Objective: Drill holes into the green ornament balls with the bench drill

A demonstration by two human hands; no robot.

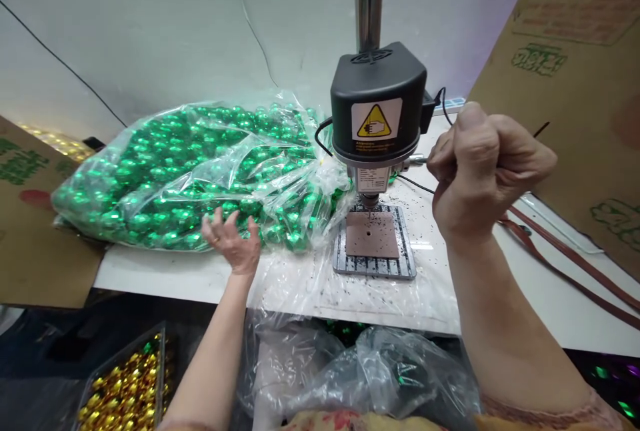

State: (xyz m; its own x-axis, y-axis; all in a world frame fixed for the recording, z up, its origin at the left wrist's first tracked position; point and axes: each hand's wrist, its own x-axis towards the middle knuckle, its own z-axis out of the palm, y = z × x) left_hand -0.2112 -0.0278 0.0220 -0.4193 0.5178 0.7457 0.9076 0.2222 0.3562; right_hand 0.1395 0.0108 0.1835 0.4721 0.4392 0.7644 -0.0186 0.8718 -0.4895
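A clear plastic bag (165, 177) full of shiny green faceted balls lies on the table at the left. At its front edge, my left hand (234, 243) is open with curled, spread fingers. Whether the fingertips press on the plastic I cannot tell. A small black bench drill press (379, 101) stands in the middle. My right hand (473, 171) is wrapped round its feed handle (416, 161), and the grip itself is hidden in the fist. Under the chuck (369, 199), a brownish square block (373, 234) with a dark hole rests on the slotted metal base (375, 267).
Dark shavings litter the white table (165, 274) around the base. Cardboard boxes (575, 84) stand at both sides. A brown strap (575, 264) lies at the right. Below the table edge are a tub (161, 377) of gold balls and loose clear plastic (390, 364).
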